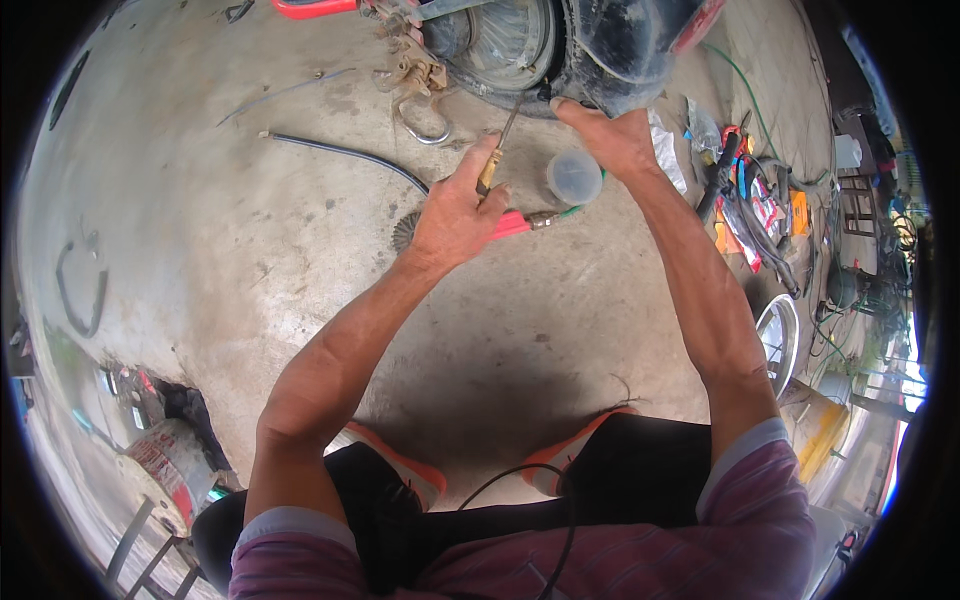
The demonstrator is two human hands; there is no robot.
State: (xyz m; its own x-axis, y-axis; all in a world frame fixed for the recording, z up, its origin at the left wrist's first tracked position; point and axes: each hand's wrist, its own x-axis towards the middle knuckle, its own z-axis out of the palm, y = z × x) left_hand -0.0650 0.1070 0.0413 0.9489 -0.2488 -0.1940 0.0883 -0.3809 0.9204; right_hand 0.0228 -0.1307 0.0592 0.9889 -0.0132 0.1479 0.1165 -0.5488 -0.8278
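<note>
The wheel (505,62) is at top centre of the view, down near the concrete floor (300,270), just beside a dark curved body panel (622,45). Step in hand, I judge: close work at the lower edge of this wheel w/ a slim-shafted tool (489,174), its handle yellowish, its shaft pointing up to the wheel. Whether the tip touches, I can't tell.

The L hand (458,215) is closed around the handle, index finger lying along it. The R hand (622,145) is partly open, thumb side toward the wheel's lower edge; some fingers are hidden, so I can't tell if it grips or only rests there. Next move, in my opinion, calls for a steady tip at the edge and R hand kept out of the shaft's line.

Btwn the hands, on the floor, stands a clear plastic cup (575,178). Just beside the L hand is a red-handled tool (510,226) w/ a metal fitting, partly covered; a black hose (345,152) lies to the left. Above the hose: a rusty metal clamp (418,75) & a shiny hook (428,130). Farther right, well apart from the cup: a pile of tubes, wrappers etc. (755,200).
</note>
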